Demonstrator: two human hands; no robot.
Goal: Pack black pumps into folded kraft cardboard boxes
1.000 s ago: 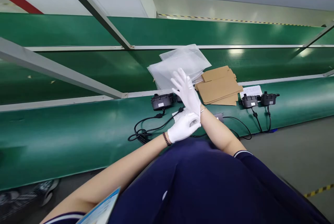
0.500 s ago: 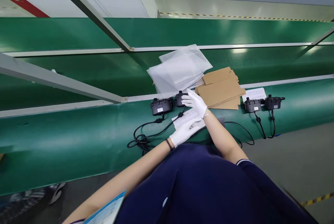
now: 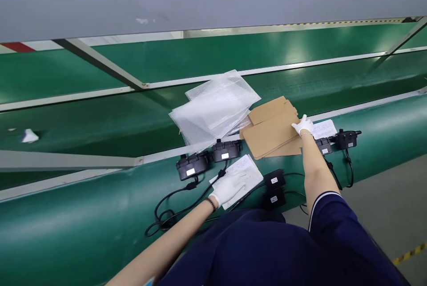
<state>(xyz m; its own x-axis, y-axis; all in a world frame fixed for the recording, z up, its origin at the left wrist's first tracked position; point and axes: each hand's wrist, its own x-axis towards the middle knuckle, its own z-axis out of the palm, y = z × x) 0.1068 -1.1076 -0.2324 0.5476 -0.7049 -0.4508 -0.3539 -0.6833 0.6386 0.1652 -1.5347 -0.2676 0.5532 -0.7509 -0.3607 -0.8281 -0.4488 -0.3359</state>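
My left hand (image 3: 229,187), in a white glove, lies flat with fingers stretched on a stack of written paper sheets (image 3: 251,171). My right hand (image 3: 303,126), also gloved, is at the right edge of the brown cardboard pieces (image 3: 271,132), its thumb and fingers apart. Just right of it are a second paper sheet (image 3: 325,129) and a black cabled device (image 3: 323,145), partly hidden by my arm. Another such device (image 3: 347,139) sits beyond. Two more black devices, one on the left (image 3: 192,166) and one nearer the cardboard (image 3: 227,150), stand above my left hand.
Clear plastic bubble bags (image 3: 216,106) lie behind the devices. Two black boxes with labels, an upper box (image 3: 275,180) and a lower box (image 3: 274,199), rest near my body. Black cables (image 3: 167,221) coil at the left. Metal struts (image 3: 100,61) cross the green surface (image 3: 83,206).
My right hand has left the black device on the left and moved right to the cardboard's edge. My left hand remains on the paper, now flatter. The camera view has shifted.
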